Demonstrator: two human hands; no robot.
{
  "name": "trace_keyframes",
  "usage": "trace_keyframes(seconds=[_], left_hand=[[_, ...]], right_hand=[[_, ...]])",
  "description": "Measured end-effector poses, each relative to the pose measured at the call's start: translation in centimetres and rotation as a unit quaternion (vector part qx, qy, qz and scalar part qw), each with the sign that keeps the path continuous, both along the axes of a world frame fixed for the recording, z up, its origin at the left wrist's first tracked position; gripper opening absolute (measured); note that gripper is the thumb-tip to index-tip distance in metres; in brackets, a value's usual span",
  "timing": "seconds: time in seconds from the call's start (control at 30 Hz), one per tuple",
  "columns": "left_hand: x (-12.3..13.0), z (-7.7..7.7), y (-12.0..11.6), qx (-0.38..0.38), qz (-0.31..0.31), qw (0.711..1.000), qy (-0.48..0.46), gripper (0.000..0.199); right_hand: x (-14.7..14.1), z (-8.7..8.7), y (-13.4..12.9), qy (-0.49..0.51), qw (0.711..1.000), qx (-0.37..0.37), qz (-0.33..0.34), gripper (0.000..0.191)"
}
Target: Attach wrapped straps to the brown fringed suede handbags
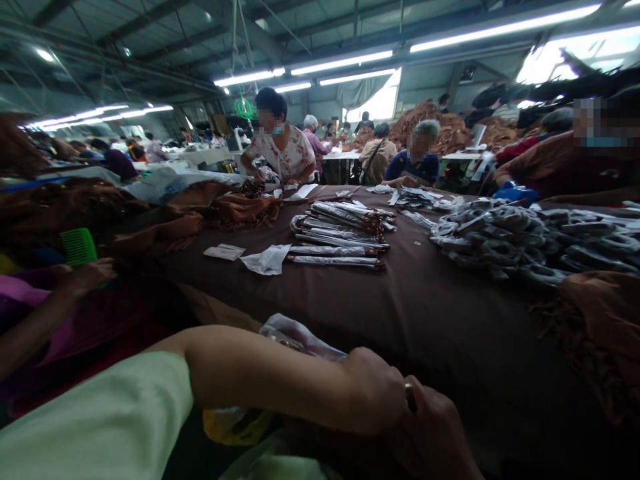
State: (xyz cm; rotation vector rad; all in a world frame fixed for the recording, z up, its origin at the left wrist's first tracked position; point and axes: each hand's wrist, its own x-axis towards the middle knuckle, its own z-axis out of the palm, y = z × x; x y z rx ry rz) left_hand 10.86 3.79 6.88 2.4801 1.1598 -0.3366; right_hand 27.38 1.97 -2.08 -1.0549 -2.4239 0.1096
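My left hand (373, 391) is closed, its fingers curled over a small metal-coloured piece (410, 395) that sits just past my knuckles, at the near edge of the tabletop. My right hand (430, 437) lies lower and to the right, in shadow, right up against the piece and nearer to it from below; I cannot tell whether it grips or only touches. The piece is too small and too hidden for me to read its long axis. My left forearm (270, 377), coming out of a pale green sleeve (95, 417), lies across the near edge of the brown cloth tabletop (450, 333), over a crumpled clear plastic bag (295, 337). Farther out toward the middle lie wrapped strips with brown ends (340, 233), and to the right, a heap of coiled bundles (525, 243). At the left, a co-worker's hand (85, 277) rests below a green comb (77, 245).
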Motion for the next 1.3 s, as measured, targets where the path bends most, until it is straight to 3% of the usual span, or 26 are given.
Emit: trace_keyframes(seconds=[0.07,0.13,0.27,0.33,0.4,0.57,0.67,0.73,0.8,0.87,0.9,0.93,1.0,1.1,1.17,1.2,1.3], left_hand=[[-1.0,-0.4,1.2,-0.120,0.016,0.992,-0.035,0.021],[-2.2,-1.3,3.4,-0.283,0.028,0.955,-0.085,0.035],[-3.4,-2.2,7.5,-0.557,0.014,0.823,-0.112,0.040],[-3.0,-1.5,8.8,-0.623,-0.011,0.778,-0.076,0.038],[-2.5,-0.5,9.6,-0.642,-0.043,0.764,-0.045,0.038],[-1.6,0.7,10.3,-0.635,-0.073,0.769,-0.019,0.035],[-1.1,0.5,9.3,-0.563,-0.073,0.823,-0.006,0.038],[-0.4,0.8,7.5,-0.438,-0.071,0.896,0.032,0.037],[0.3,1.5,5.2,-0.242,-0.094,0.963,0.074,0.030],[0.8,2.2,3.3,-0.068,-0.120,0.987,0.078,0.018],[0.7,2.3,2.8,-0.055,-0.118,0.989,0.071,0.016],[0.5,2.3,2.7,-0.092,-0.106,0.988,0.059,0.016],[-0.5,1.7,3.6,-0.246,-0.077,0.966,0.031,0.024],[-2.4,-0.2,5.8,-0.473,-0.044,0.878,-0.057,0.036],[-3.1,-1.3,6.8,-0.540,0.011,0.831,-0.130,0.035],[-3.2,-1.7,7.1,-0.542,0.038,0.826,-0.148,0.034],[-2.6,-1.2,7.5,-0.455,0.029,0.884,-0.106,0.032]], right_hand=[[0.0,0.4,-0.1,-0.001,1.000,-0.008,0.008,0.023],[-0.2,1.0,-0.2,0.007,0.999,-0.051,-0.008,0.022],[-0.7,2.7,0.0,0.005,0.987,-0.158,-0.026,0.018],[-0.9,3.4,0.1,0.014,0.989,-0.149,-0.006,0.017],[-1.1,3.9,0.0,0.042,0.993,-0.112,0.005,0.015],[-1.3,3.1,-0.8,0.081,0.996,-0.029,-0.011,0.030],[-1.2,1.8,-1.1,0.088,0.994,-0.043,-0.043,0.037],[-1.1,1.0,-1.2,0.086,0.992,-0.069,-0.056,0.039],[-1.0,0.5,-1.2,0.077,0.993,-0.080,-0.051,0.039],[-0.9,0.4,-1.4,0.066,0.995,-0.069,-0.026,0.036],[-0.9,0.5,-1.5,0.061,0.996,-0.059,-0.010,0.034],[-0.9,0.6,-1.6,0.059,0.997,-0.046,0.003,0.032],[-1.0,0.9,-1.7,0.061,0.998,-0.025,0.007,0.029],[-1.0,1.0,-1.4,0.085,0.994,-0.059,-0.028,0.029],[-0.7,1.2,-1.0,0.113,0.981,-0.151,-0.042,0.028],[-0.6,1.3,-0.7,0.131,0.968,-0.211,-0.037,0.027],[-0.3,2.2,0.0,0.195,0.901,-0.387,0.016,0.027]])
